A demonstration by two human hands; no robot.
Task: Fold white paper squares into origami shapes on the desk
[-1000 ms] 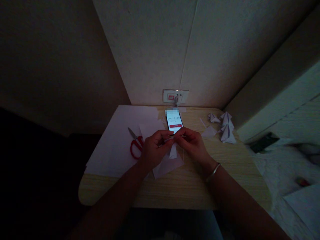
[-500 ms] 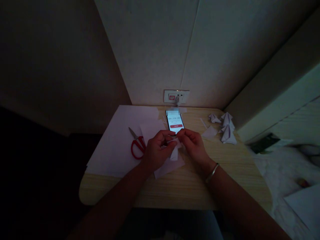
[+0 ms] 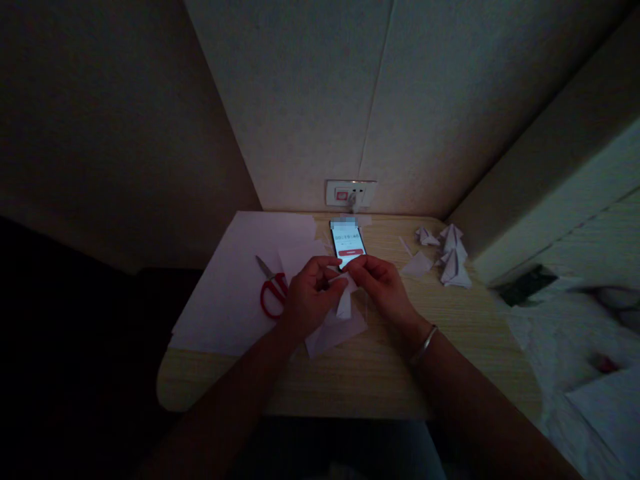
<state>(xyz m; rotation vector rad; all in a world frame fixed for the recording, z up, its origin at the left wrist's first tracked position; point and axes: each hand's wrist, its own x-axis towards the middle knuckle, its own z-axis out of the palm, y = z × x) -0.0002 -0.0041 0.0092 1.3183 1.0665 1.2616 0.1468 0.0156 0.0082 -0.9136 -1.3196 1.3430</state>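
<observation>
A small folded white paper [image 3: 345, 307] is held between both hands over the wooden table [image 3: 400, 380]. My left hand [image 3: 311, 293] pinches its left side with thumb and fingers. On the other side, my right hand [image 3: 383, 287] has its fingertips closed on the paper's upper right part. Beneath the hands lies a loose paper sheet [image 3: 330, 339]. Just beyond the fingertips is a lit phone [image 3: 349, 243]. Red-handled scissors [image 3: 273, 293] rest on white sheets [image 3: 225, 287], left of my left hand.
Folded paper pieces [image 3: 454, 260] stand at the back right, near a smaller folded piece [image 3: 426, 236] and a flat paper scrap [image 3: 418, 264]. A wall socket [image 3: 351, 193] with a plug is behind the phone. Pale fabric [image 3: 565, 347] lies right of the table.
Both hands have shifted slightly left with the folded paper, whose hanging lower part looks narrower and more tilted. The whole view has also moved a little.
</observation>
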